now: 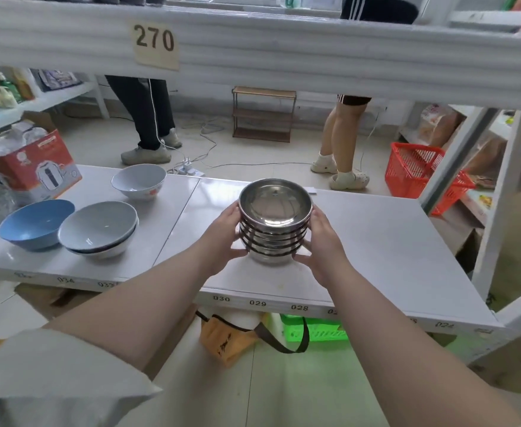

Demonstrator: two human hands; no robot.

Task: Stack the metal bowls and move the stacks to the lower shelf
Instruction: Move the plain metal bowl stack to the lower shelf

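Note:
A stack of several shiny metal bowls (pixel 275 220) stands on the white shelf (pixel 376 241), near its middle. My left hand (pixel 225 238) grips the stack's left side and my right hand (pixel 322 241) grips its right side, fingers curled around the lower bowls. The bottom bowl touches or nearly touches the shelf surface. The top bowl is empty and faces up.
On the left of the shelf sit a blue bowl (pixel 35 223), a grey bowl stack (pixel 99 229) and a white bowl (pixel 139 181), beside a red carton (pixel 34 167). An upper shelf beam (pixel 284 47) crosses overhead. Behind stand two people's legs and a red basket (pixel 416 174). Bags lie below.

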